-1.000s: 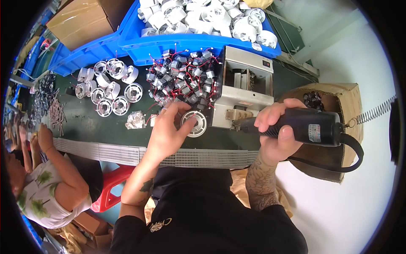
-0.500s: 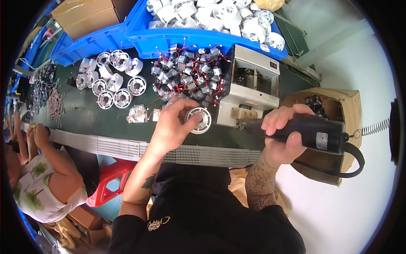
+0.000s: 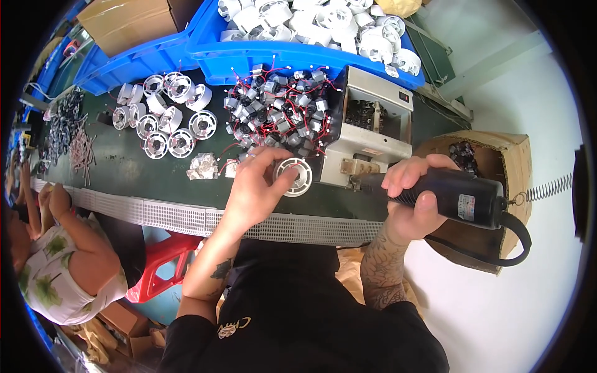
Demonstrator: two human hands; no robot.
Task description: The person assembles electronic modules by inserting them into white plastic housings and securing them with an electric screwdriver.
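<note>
My left hand [image 3: 256, 186] is closed round a white round plastic housing [image 3: 303, 180] with a spoked rim, thumb across its face. It rests low over the green bench, just left of a metal screw feeder [image 3: 364, 146]. In my right hand [image 3: 418, 198] lies a black electric screwdriver [image 3: 469, 198], held almost level. Its tip points left and meets the front outlet of the feeder; the exact contact is too small to make out. Beyond my left hand spreads a pile of small motors [image 3: 277, 109] with red wires.
Several assembled white housings [image 3: 168, 118] stand at left. Behind, a blue bin [image 3: 298, 57] holds more white parts. A small clear bag [image 3: 203, 166] lies near the pile. At right are an open carton [image 3: 516, 168] and a coiled spring [image 3: 547, 188] attached to the screwdriver. A co-worker [image 3: 68, 261] sits left.
The rear end of the screwdriver has dipped slightly and come a little left. My left hand keeps its hold on the housing, nearly still.
</note>
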